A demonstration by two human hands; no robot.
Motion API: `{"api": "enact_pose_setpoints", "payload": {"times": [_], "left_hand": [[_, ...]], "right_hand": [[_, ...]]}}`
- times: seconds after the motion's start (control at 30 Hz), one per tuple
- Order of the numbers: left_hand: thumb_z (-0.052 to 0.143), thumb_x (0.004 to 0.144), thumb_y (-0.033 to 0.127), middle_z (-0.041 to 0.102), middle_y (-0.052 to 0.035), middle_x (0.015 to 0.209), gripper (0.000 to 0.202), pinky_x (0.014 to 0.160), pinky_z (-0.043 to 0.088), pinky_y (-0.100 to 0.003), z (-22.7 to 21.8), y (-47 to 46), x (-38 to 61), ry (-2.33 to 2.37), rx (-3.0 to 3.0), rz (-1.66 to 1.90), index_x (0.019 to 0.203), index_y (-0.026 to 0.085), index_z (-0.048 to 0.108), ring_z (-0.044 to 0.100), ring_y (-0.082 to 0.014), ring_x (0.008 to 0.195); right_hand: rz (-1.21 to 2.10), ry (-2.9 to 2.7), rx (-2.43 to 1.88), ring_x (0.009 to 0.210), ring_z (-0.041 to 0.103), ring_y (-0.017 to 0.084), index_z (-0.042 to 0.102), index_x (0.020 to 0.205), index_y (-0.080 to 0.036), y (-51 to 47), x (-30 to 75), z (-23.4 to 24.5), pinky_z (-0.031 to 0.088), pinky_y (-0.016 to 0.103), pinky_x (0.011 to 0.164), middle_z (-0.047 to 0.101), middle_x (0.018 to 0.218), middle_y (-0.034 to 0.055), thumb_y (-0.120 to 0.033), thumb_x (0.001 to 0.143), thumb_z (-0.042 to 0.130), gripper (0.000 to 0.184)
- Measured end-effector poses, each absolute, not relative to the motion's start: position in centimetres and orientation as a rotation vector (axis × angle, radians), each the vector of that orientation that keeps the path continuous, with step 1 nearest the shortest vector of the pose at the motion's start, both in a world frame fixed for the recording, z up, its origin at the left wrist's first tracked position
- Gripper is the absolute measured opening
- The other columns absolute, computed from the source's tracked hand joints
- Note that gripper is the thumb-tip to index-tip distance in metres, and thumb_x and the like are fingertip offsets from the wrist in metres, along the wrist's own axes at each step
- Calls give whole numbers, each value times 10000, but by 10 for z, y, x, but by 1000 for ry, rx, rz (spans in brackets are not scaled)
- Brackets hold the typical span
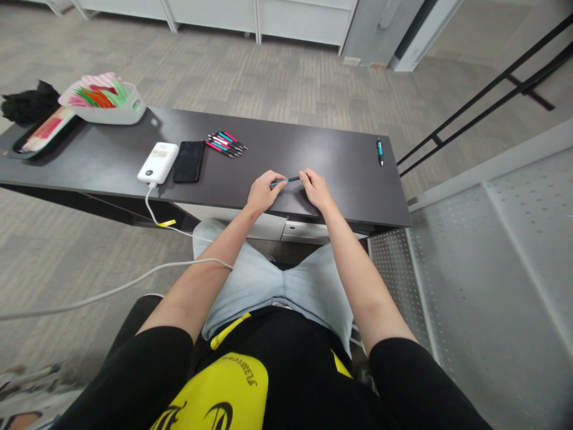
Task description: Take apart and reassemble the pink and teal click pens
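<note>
Person's left hand [264, 191] pinches a blue-and-black pen [293, 178] over the dark desk [290, 134], near side; right hand's [316, 190] fingertips closed on its dark end; I see a pile of click pens [225, 144] farther back, left; smartphone [188, 161], white power bank [157, 162] left of that; lone teal pen [380, 151] far right.

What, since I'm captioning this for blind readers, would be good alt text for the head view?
A person's left hand and right hand hold a blue-and-black pen over a dark desk. To the left lie piled pens, a phone, a white power bank and a white basket; another pen lies near the right end.
</note>
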State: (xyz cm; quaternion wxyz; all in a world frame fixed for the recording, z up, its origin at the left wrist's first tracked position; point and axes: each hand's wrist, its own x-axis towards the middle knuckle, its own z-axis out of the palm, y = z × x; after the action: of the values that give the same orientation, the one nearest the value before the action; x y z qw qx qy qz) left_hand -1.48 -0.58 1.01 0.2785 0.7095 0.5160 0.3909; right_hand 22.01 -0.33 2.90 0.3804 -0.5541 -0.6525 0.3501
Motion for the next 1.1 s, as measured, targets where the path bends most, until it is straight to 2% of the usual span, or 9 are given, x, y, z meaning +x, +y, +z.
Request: {"api": "enact_pose_setpoints", "payload": {"times": [0.2, 0.4, 0.67, 0.8, 0.97, 1.1], "left_hand": [[871, 1111, 312, 952, -83, 1220, 96, 1156, 688, -478, 8, -6, -12, 1364, 1881, 1091, 1015, 317, 880, 866, -340, 1201], [826, 1166, 307, 924, -71, 1077, 213, 1148, 664, -494, 12, -5, -9, 1390, 1889, 999, 957, 322, 863, 863, -354, 1148], [842, 1101, 331, 915, -80, 1121, 139, 1125, 680, -487, 10, -8, -13, 1380, 1917, 1060, 963, 319, 849, 844, -345, 1151], [861, 1105, 367, 917, -79, 1122, 144, 1121, 678, -485, 11, -9, -13, 1364, 1925, 1057, 967, 327, 855, 845, -351, 1170], [860, 1109, 368, 912, -83, 1126, 153, 1105, 670, -484, 15, -12, -12, 1379, 1927, 1074, 962, 326, 863, 841, -350, 1160], [838, 1111, 348, 912, -80, 1141, 136, 1112, 674, -482, 18, -15, -12, 1376, 1930, 1086, 980, 325, 865, 834, -341, 1151]], "right_hand": [[887, -1633, -1470, 861, 491, 262, 433, 837, -338, -7, 217, 36, 537, 414, 918, 418, 760, -24, -1104, 1101, 670, 844], [856, -1602, -1446, 870, 483, 271, 481, 861, -344, -10, 217, 39, 526, 429, 925, 448, 796, -13, -1174, 1061, 607, 863], [864, -1647, -1441, 849, 442, 254, 431, 803, -331, -4, 221, 34, 502, 423, 901, 398, 767, -21, -1181, 1048, 625, 906], [875, -1645, -1441, 841, 439, 253, 416, 794, -329, -3, 222, 33, 499, 420, 875, 380, 759, -21, -1176, 1041, 652, 913], [873, -1659, -1421, 834, 431, 248, 424, 775, -327, -3, 223, 32, 493, 430, 877, 396, 763, -17, -1234, 1005, 595, 951], [879, -1648, -1435, 835, 428, 249, 415, 778, -328, -2, 223, 32, 502, 423, 874, 392, 747, -20, -1219, 1006, 633, 945]]}}
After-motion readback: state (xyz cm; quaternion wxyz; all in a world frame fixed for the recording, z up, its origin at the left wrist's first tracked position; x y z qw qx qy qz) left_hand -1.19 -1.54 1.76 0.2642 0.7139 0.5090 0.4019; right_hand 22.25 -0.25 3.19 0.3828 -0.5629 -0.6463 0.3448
